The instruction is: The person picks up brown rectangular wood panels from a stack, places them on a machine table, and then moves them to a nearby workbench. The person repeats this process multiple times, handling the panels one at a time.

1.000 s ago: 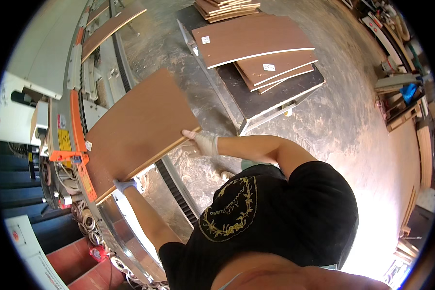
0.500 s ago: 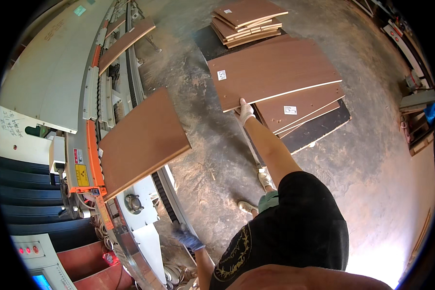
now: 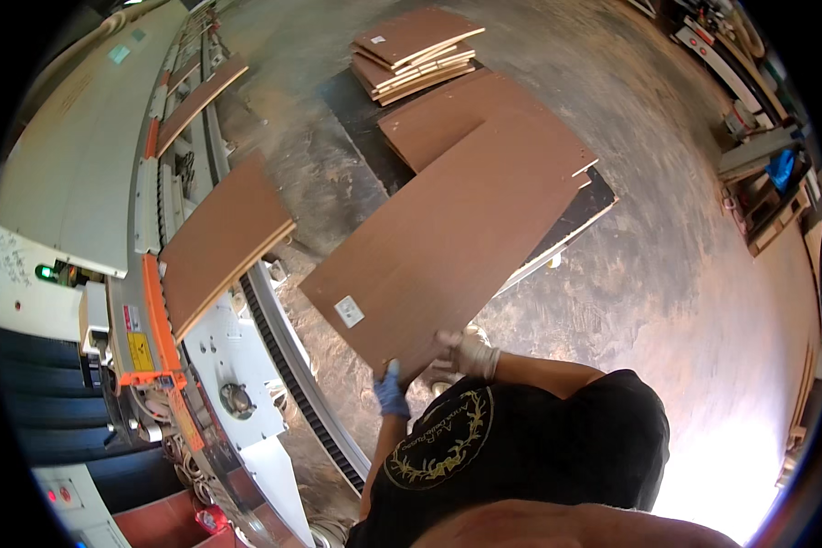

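Note:
A large brown panel (image 3: pixel 447 247) with a white label near its close corner is held in front of me, slanting from the stack toward my body. My left hand (image 3: pixel 392 393), in a blue glove, grips its near left corner with the thumb on top. Along the near edge, my right hand (image 3: pixel 466 354), in a pale glove, grips the same panel; its fingers are partly hidden. The panel's far end lies over other brown panels (image 3: pixel 438 114) on a dark board (image 3: pixel 571 219). Another brown panel (image 3: pixel 224 242) rests on the machine at my left.
A long machine (image 3: pixel 160 310) with an orange rail and a black chain track runs along the left. Farther along it lies another narrow panel (image 3: pixel 201 102). Beyond the panels stands a stack of smaller boards (image 3: pixel 416 50). A wooden rack (image 3: pixel 776 215) stands at the far right.
My right hand has drawn the labelled panel off the stack toward me, turning it. My left hand has come from beside the machine to its corner. The panel on the machine has moved farther along.

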Demonstrator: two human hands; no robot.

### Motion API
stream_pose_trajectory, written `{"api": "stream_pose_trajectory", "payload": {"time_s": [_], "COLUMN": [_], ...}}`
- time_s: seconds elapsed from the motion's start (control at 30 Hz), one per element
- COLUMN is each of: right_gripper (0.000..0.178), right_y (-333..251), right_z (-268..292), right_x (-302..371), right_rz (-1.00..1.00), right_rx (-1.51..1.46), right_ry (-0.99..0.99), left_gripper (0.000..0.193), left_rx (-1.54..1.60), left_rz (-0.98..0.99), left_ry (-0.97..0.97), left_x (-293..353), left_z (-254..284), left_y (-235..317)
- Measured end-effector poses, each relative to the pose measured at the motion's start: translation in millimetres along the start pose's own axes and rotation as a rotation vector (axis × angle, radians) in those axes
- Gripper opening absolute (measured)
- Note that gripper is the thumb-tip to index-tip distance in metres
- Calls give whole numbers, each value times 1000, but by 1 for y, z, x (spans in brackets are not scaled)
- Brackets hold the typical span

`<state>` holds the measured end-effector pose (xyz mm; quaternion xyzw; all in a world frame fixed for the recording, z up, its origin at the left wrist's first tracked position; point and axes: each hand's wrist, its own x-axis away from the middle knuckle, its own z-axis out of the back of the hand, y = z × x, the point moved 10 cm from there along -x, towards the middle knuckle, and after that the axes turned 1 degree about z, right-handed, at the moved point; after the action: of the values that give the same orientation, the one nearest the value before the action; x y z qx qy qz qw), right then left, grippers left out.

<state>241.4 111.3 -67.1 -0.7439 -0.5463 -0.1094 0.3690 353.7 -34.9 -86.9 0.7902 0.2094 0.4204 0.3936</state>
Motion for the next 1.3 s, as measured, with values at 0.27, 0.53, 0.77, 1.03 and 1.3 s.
{"api": "stream_pose_trajectory", "payload": {"time_s": [0.27,0.53,0.77,1.03,1.3], "right_gripper": [64,58,48,45,43], "right_y": [-142,24,81,135,170], "right_z": [149,15,-68,-114,-127], "right_x": [15,31,57,37,31], "right_rz": [520,4,-88,-182,-280], "right_rx": [-57,-353,-291,-106,-57], "right_ry": [-88,30,-53,-12,51], "left_gripper": [41,48,46,50,53], "left_rx": [24,710,636,656,566], "left_rz": [-116,-302,-412,-453,-470], "left_ry": [130,521,569,709,893], "left_x": [62,127,87,76,49], "left_z": [209,377,351,411,466], "left_y": [151,154,112,168,168]}}
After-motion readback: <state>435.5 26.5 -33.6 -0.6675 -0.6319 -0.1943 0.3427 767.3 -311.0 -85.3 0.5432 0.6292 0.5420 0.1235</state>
